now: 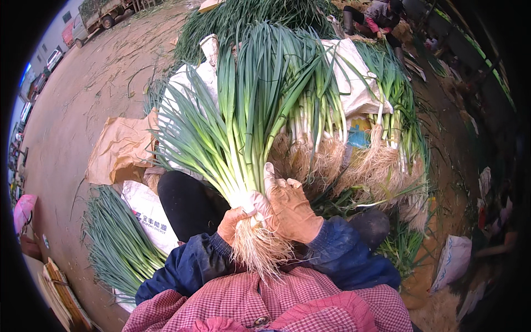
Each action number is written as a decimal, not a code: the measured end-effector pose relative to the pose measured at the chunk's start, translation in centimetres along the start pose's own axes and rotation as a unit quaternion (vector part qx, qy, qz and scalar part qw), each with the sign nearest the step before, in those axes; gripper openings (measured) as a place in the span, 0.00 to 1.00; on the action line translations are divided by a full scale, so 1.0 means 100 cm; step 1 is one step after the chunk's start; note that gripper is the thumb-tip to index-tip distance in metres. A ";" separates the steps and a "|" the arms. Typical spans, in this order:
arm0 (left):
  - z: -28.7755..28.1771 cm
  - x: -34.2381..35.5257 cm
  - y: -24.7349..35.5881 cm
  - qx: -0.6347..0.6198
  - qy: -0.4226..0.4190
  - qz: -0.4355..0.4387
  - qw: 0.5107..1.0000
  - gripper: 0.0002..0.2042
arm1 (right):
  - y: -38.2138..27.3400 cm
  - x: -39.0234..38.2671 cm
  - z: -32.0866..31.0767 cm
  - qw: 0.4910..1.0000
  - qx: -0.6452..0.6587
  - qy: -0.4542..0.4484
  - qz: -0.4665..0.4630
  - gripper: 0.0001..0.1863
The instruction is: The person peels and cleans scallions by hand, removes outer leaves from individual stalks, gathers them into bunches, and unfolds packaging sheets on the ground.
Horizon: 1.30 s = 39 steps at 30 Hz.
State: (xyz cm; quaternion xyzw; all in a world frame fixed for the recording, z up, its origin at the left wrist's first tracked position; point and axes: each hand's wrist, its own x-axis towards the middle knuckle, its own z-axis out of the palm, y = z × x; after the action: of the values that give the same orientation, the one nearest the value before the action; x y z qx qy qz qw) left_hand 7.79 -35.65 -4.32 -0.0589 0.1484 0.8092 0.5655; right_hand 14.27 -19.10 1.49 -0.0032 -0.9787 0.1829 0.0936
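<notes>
A thick bunch of spring onions (243, 157) stands tilted in front of my chest, green leaves fanning up and away and pale roots hanging toward me. My left hand (233, 222), in a tan glove, is closed round the white stems just above the roots; the bunch hides part of its fingers. Against the right side of the stems lies my right hand (296, 209), also gloved. Its thumb points up along the stalks and its fingers curl in at the bunch. Beyond my hands, more spring onions with long roots (326, 160) lean on white sacking (354, 77).
Another pile of spring onions (119, 238) lies at the lower left, next to a white printed sack (149, 213). Brown paper (124, 146) rests on the ground nearby. Far off are a heap of greens (249, 14), a crouching person (379, 19) and a truck (99, 16).
</notes>
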 end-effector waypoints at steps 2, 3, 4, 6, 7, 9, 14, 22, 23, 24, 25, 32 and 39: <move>0.002 0.000 0.005 -0.010 -0.060 -0.018 0.998 0.17 | 0.002 0.010 -0.014 0.960 0.257 -0.091 0.056 0.37; -0.001 -0.002 0.006 -0.021 -0.077 -0.004 0.997 0.21 | -0.005 0.004 -0.024 0.834 0.527 -0.125 0.109 0.34; 0.016 -0.001 0.002 -0.049 -0.095 0.015 0.994 0.25 | -0.003 -0.005 -0.013 0.769 0.614 -0.141 0.110 0.33; 0.033 0.004 0.001 -0.108 -0.178 0.006 0.978 0.32 | -0.004 -0.019 0.009 0.646 0.736 -0.180 0.093 0.28; 0.038 0.002 0.000 -0.129 -0.193 0.013 0.973 0.31 | -0.008 -0.030 0.000 0.692 0.694 -0.149 0.133 0.22; 0.042 -0.011 0.014 -0.112 -0.196 -0.001 0.974 0.31 | 0.005 -0.049 0.003 0.655 0.719 -0.131 0.192 0.17; 0.038 -0.028 0.045 -0.079 -0.219 -0.043 0.972 0.31 | 0.086 -0.092 -0.026 0.759 0.598 -0.004 0.259 0.19; 0.053 -0.072 0.061 0.023 -0.170 -0.053 0.984 0.34 | 0.045 0.093 -0.015 0.706 0.693 0.084 0.121 0.18; 0.048 -0.076 0.059 0.010 -0.168 -0.042 0.985 0.35 | 0.055 0.101 -0.013 0.701 0.695 0.105 0.122 0.12; 0.041 -0.082 0.063 0.014 -0.151 -0.027 0.988 0.37 | 0.073 0.097 -0.019 0.702 0.673 0.192 0.133 0.09; 0.052 -0.096 0.062 0.019 -0.142 0.003 0.990 0.37 | 0.092 0.094 -0.038 0.689 0.661 0.265 0.133 0.08; 0.038 -0.124 0.084 0.196 0.106 -0.061 0.973 0.32 | 0.026 0.076 -0.016 0.874 0.461 0.022 0.153 0.28; 0.002 -0.132 0.087 0.204 0.064 -0.053 0.975 0.32 | 0.078 0.081 -0.047 0.851 0.442 0.209 0.193 0.09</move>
State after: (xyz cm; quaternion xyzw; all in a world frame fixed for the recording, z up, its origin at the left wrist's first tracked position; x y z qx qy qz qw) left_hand 4.34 -50.20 0.83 -0.0021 0.3430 0.7253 0.5969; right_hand 6.96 -9.80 4.51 -0.1884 -0.7318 0.6053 0.2504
